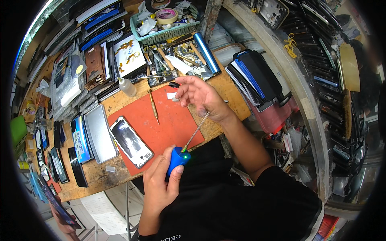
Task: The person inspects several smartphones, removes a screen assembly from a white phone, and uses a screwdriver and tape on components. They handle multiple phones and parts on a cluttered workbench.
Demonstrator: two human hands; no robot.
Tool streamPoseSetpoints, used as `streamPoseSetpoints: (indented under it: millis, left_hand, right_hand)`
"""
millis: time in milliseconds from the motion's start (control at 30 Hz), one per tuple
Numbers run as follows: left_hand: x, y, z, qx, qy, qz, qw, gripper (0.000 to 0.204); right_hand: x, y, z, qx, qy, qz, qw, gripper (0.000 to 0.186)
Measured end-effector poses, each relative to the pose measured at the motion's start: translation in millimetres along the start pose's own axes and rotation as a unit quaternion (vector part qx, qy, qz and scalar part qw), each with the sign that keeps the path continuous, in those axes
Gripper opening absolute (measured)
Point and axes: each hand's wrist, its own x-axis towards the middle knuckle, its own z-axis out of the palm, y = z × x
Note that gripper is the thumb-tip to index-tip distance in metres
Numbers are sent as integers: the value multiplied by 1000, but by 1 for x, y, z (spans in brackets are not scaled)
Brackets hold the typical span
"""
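Observation:
My left hand [161, 178] is closed around a small blue device [177, 161] with a green light glowing on top. A thin, straight rod [197, 130], yellow-green at its lower end, runs from the device's top up to my right hand [203, 98]. My right thumb is tucked against the rod, while the other fingers are loosely curled and spread. Whether it is a cable or a stiff tool, I cannot tell. Left of my hands, a white-framed phone part [130, 141] lies on the orange mat [177, 120], with a gold screwdriver [153, 106] beyond it.
A small bottle [127, 87] stands at the mat's far edge. Behind it are a tool tray [217, 71] and a green basket [161, 37]. Phones and a silver tray [100, 134] lie to the left. Stacked cases [257, 80] sit right. Another person's hand [62, 221] holds a phone lower left.

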Motion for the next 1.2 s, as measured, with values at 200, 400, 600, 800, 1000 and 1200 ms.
streamPoseSetpoints:
  millis: [200,400,600,800,1000,1200]
  left_hand:
    - [2,5,-7,-12,21,-3,1000,39]
    - [7,3,-14,12,-11,-36,999,41]
    - [7,1,-18,11,-26,-44,999,42]
    - [8,-4,-17,25,-3,7,1000,39]
    - [6,-6,-18,24,-5,14,1000,39]
    - [5,-3,-24,19,-26,-19,999,41]
  right_hand:
    - [1,0,1,34,-14,-12,999,114]
    - [0,0,0,43,-15,-8,999,113]
    - [-1,1,-3,10,-6,15,1000,113]
    - [1,2,-2,24,-15,9,1000,112]
    - [0,2,-1,21,-8,17,1000,117]
    - [1,0,0,16,-9,23,1000,120]
